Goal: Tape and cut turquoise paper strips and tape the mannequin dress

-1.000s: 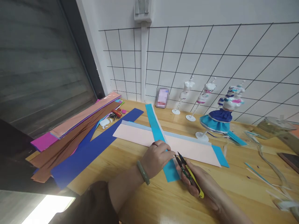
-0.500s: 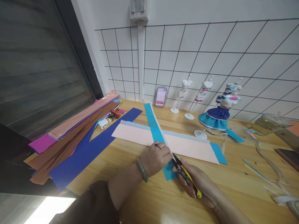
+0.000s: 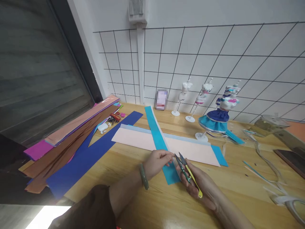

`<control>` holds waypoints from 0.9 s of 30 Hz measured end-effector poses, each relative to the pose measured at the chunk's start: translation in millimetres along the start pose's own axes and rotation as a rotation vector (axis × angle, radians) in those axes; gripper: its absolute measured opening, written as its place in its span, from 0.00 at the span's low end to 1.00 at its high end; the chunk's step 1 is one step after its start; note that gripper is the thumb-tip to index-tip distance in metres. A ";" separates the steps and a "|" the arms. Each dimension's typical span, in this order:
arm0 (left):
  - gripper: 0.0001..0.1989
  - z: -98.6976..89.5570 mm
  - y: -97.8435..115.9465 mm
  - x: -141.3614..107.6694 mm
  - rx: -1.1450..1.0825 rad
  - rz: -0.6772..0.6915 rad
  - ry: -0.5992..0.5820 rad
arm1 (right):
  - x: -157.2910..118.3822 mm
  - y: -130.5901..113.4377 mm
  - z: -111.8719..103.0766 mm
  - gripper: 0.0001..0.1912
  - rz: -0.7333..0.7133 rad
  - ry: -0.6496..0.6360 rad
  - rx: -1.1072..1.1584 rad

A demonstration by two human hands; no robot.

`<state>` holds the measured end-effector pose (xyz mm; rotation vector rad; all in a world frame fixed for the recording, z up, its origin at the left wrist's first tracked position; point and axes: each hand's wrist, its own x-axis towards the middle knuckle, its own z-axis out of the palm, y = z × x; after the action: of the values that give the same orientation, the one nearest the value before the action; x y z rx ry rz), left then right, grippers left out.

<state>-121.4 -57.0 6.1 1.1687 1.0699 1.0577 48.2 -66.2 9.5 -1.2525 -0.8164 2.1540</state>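
Observation:
A long turquoise paper strip (image 3: 158, 136) lies across a pale pink sheet (image 3: 143, 140) on the wooden table (image 3: 238, 187). My left hand (image 3: 156, 162) pinches the strip's edge near its close end, fingertips together on the paper. My right hand (image 3: 202, 186) holds small yellow-handled snips (image 3: 188, 173) with the black blades apart, their tips right beside my left fingertips at the strip's right edge. A green bangle sits on my left wrist.
A dark blue paper strip (image 3: 95, 152) and a stack of brown, pink and magenta paper (image 3: 69, 130) lie at the left. Three small dress-form mannequins (image 3: 219, 108) stand by the grid wall. White earbuds case (image 3: 103, 127), ribbon scraps (image 3: 264, 159) and a tape roll (image 3: 274, 122) sit around.
My left hand went from lying flat on the turquoise strip to pinching its edge. The snips stayed beside it with blades apart. The view shifted slightly.

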 end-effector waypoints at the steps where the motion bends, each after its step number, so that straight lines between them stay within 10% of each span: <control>1: 0.19 1.4 -0.2 -0.7 -0.038 -0.011 -0.024 | 0.2 0.6 0.4 0.22 -0.005 0.000 -0.006; 27: 0.08 4.1 -0.3 -5.8 0.414 0.328 -0.008 | 8.1 7.8 -4.3 0.20 -0.019 -0.030 0.012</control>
<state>-118.3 -63.4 6.6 1.7241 1.1484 1.1083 47.5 -65.0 -2.4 -1.2044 -0.8238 2.1643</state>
